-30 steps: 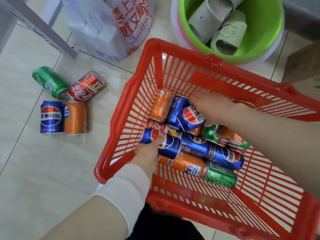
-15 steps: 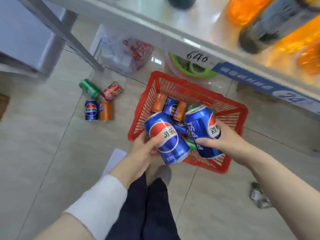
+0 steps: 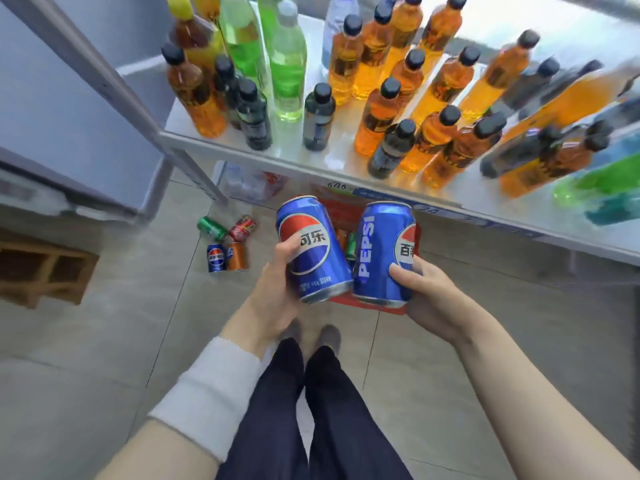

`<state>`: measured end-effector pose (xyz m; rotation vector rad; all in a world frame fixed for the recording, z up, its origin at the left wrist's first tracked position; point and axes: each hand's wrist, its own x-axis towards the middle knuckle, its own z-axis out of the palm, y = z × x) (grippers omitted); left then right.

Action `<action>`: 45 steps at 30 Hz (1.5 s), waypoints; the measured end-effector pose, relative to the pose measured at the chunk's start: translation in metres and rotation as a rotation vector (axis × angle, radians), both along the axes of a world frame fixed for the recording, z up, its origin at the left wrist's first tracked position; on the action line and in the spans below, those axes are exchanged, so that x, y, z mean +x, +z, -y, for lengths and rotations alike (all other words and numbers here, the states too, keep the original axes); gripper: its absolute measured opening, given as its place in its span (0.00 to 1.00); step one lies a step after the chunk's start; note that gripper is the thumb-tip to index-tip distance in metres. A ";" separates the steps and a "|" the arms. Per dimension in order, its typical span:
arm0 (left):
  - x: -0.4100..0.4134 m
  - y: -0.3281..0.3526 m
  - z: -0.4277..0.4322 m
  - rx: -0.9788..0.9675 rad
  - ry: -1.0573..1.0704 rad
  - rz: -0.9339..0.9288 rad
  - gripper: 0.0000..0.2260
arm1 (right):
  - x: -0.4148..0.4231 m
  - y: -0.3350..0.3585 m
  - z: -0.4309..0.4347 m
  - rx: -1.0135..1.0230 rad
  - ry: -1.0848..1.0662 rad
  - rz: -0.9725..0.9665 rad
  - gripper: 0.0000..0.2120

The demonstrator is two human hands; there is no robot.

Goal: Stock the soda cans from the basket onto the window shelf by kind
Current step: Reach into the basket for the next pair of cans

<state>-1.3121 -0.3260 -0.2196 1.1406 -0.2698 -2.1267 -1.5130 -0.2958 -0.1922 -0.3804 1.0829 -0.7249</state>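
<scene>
Head view: left hand (image 3: 277, 299) curls round a blue Pepsi aluminium can (image 3: 311, 251), long axis near vertical with its top tipped toward 11 o'clock; right hand (image 3: 427, 299) grips a second blue Pepsi can (image 3: 382, 254), top toward 12. Both are held side by side over the red plastic basket (image 3: 341, 209), below the white window shelf (image 3: 277, 157) at 12 o'clock

The left blue can (image 3: 311, 258) and right blue can (image 3: 377, 258) are glossy metal. The bottles (image 3: 377, 116) are clear, shiny plastic on a smooth, reflective shelf (image 3: 346, 161). The sleeve (image 3: 211, 393) is white cloth; the floor (image 3: 86, 341) matt tile.
</scene>
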 end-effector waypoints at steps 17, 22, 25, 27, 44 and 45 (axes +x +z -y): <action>0.037 0.199 0.055 -0.668 -0.272 0.350 0.26 | 0.032 0.197 0.008 -0.502 -0.133 -0.540 0.37; 0.020 0.251 0.084 -0.842 -0.250 0.364 0.23 | 0.021 0.249 0.029 -0.617 -0.180 -0.596 0.30; 0.004 0.280 0.105 -0.916 -0.220 0.319 0.25 | 0.006 0.273 0.050 -0.671 -0.225 -0.580 0.24; -0.009 0.302 0.119 -0.984 -0.227 0.311 0.28 | -0.006 0.288 0.067 -0.726 -0.243 -0.580 0.27; -0.065 0.374 0.265 -1.264 -0.249 0.641 0.24 | -0.069 0.346 0.216 -0.896 -0.250 -0.692 0.32; -0.065 0.375 0.275 -1.266 -0.263 0.658 0.24 | -0.069 0.346 0.225 -0.892 -0.252 -0.709 0.31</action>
